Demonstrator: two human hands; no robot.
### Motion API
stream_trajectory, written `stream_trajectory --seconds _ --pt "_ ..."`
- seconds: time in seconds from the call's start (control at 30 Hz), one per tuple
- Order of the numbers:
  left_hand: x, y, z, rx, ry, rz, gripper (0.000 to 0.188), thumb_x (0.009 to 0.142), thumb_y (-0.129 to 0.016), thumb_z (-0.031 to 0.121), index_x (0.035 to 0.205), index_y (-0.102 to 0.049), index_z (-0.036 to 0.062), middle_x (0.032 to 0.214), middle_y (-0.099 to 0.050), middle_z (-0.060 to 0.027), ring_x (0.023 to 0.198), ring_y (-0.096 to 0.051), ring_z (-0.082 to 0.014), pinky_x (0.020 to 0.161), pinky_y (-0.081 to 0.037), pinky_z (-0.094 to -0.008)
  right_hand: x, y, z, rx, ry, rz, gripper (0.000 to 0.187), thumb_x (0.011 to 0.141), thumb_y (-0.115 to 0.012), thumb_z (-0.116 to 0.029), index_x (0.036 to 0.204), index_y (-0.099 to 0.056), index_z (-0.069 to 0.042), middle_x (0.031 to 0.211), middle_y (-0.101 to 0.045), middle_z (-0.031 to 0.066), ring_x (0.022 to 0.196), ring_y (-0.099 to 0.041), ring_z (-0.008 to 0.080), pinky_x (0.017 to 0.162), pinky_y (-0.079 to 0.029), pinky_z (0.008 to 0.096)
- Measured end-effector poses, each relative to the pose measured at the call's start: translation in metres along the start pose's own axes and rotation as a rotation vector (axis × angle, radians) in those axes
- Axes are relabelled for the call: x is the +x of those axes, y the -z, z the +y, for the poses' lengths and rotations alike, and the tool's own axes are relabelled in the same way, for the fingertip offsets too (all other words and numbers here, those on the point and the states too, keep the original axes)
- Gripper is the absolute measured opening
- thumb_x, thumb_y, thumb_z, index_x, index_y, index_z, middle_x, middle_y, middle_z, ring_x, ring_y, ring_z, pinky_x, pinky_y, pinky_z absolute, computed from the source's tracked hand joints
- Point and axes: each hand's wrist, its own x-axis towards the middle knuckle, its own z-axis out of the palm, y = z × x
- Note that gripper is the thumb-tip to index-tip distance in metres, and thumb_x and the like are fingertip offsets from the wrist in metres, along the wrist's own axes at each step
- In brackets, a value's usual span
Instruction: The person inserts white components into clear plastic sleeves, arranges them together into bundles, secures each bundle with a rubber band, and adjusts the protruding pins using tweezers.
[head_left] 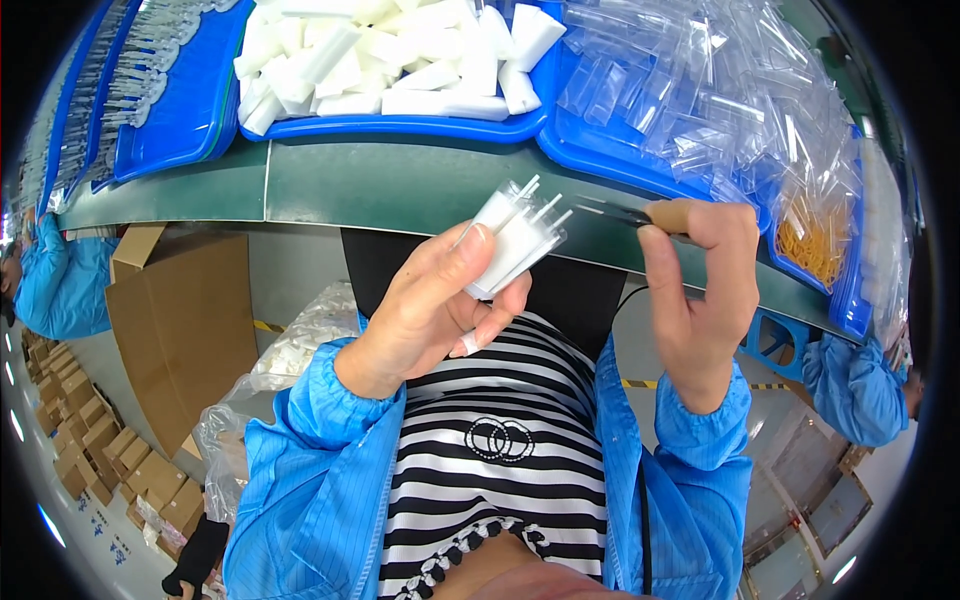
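My left hand [440, 295] is closed around a small clear plastic box [515, 240], held tilted above the front edge of the bench. White foam sits inside the box, and several thin white sticks poke out of its upper end. In my right hand [703, 285], thumb and fingers pinch a pair of dark tweezers [620, 212]. The tweezers' tips point left toward the sticks, a short gap away from them. White tape or a bandage wraps one finger of my left hand.
Along the green bench [370, 180] stand blue trays: one with white foam blocks [400, 60], another with clear plastic boxes [690, 90], and a small one with yellow rubber bands [812, 240]. Syringe-like parts [150, 60] fill trays at left. A cardboard box [180, 330] stands below; co-workers in blue sit on both sides.
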Motion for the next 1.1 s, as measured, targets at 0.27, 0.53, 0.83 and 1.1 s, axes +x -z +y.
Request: stream_trajectory --seconds 0.27,0.53,0.83,1.1 --pt "0.001 -0.003 -0.001 0.03 -0.059 0.022 0.047 0.102 -0.052 0.042 0.122 -0.051 0.0004 0.091 -0.058 -0.0078 0.06 -0.048 -0.0093 0.044 -0.033 -0.0201 -0.001 0.0 0.001 0.025 0.025 -0.024 0.023 0.075 -0.077 0.0 0.092 -0.062 -0.006 0.091 -0.07 0.0047 0.08 -0.056 0.0227 0.071 -0.037 0.0347" --pt "0.0 -0.002 0.0 0.182 -0.071 0.067 0.063 0.098 -0.057 0.046 0.134 -0.044 -0.0031 0.092 -0.058 -0.0097 0.056 -0.047 -0.0084 0.043 -0.034 -0.0188 0.004 0.006 0.009 0.045 0.093 -0.105 0.025 0.073 -0.078 -0.001 0.091 -0.062 -0.007 0.089 -0.07 0.0031 0.078 -0.055 0.0216 0.069 -0.035 0.034" --pt "-0.001 -0.006 0.003 0.393 -0.11 0.114 0.06 0.095 -0.064 0.038 0.134 -0.043 -0.0034 0.091 -0.061 -0.0092 0.059 -0.051 -0.0066 0.044 -0.036 -0.0187 0.008 0.013 0.008 0.118 0.109 -0.216 0.025 0.071 -0.079 -0.003 0.089 -0.063 -0.008 0.087 -0.066 0.0019 0.075 -0.052 0.0218 0.068 -0.034 0.0342" --pt "0.001 -0.01 -0.003 0.527 -0.195 0.194 0.055 0.096 -0.064 0.033 0.133 -0.044 -0.0034 0.09 -0.061 -0.0079 0.059 -0.051 -0.0057 0.045 -0.039 -0.0181 0.009 0.009 -0.002 -0.069 0.16 -0.174 0.023 0.07 -0.079 -0.006 0.087 -0.063 -0.01 0.083 -0.064 -0.0008 0.074 -0.053 0.0194 0.069 -0.033 0.0329"
